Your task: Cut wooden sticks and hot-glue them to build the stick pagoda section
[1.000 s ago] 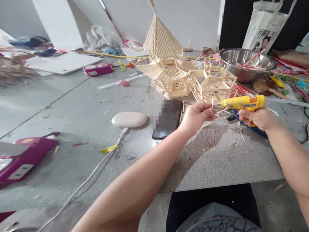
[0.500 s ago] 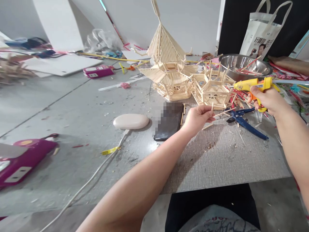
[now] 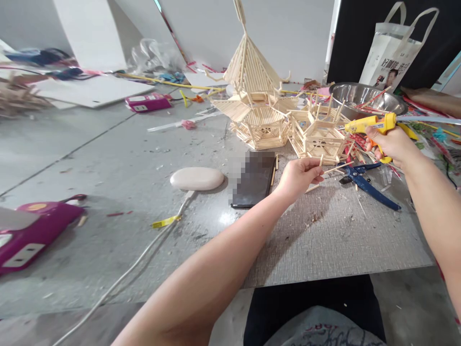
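Observation:
In my left hand (image 3: 300,180) a short wooden stick (image 3: 321,160) is pinched upright, and a longer thin stick (image 3: 338,167) points right from the same fingertips. My right hand (image 3: 391,146) grips a yellow hot glue gun (image 3: 370,125), its nozzle pointing left. That nozzle is beside a small hexagonal stick frame (image 3: 319,137) with upright posts. Left of the frame stands a taller pavilion model (image 3: 257,115) of pale sticks with a pointed roof. Blue-handled cutters (image 3: 374,190) lie on the table just right of my left hand.
A black phone (image 3: 254,180) and a white oval device (image 3: 197,179) with a cable lie left of my left arm. Purple power strips (image 3: 147,102) are farther left. A steel bowl (image 3: 370,98) and a white bag (image 3: 392,53) stand at the back right, near scattered red sticks.
My right hand has brought the glue gun a little left, closer to the small stick frame. My left hand keeps its pinch on the sticks. The view has shifted slightly.

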`<state>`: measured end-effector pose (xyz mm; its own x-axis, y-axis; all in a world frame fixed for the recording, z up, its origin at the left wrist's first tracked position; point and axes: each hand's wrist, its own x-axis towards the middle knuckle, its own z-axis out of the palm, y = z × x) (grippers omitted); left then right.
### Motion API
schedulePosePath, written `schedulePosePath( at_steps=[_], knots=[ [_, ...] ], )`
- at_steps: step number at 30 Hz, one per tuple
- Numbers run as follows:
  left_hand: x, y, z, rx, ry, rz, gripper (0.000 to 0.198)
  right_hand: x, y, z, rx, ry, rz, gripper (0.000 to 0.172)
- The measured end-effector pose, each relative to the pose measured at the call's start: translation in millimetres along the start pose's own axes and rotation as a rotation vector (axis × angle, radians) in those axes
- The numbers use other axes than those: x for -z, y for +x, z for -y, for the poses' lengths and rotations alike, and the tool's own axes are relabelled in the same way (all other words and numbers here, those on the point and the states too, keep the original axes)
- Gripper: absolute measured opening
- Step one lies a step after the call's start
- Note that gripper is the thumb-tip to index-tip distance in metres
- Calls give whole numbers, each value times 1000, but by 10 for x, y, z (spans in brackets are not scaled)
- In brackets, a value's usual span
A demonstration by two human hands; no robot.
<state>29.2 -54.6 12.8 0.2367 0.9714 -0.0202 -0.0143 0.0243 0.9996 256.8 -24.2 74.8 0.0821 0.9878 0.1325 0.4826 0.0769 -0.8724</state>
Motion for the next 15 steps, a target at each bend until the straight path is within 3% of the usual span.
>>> schedulePosePath(
  at_steps=[15],
  knots=[
    [-4, -11, -24, 6, -5, 6, 14, -26, -34, 54, -24, -14, 9, 43]
  ],
)
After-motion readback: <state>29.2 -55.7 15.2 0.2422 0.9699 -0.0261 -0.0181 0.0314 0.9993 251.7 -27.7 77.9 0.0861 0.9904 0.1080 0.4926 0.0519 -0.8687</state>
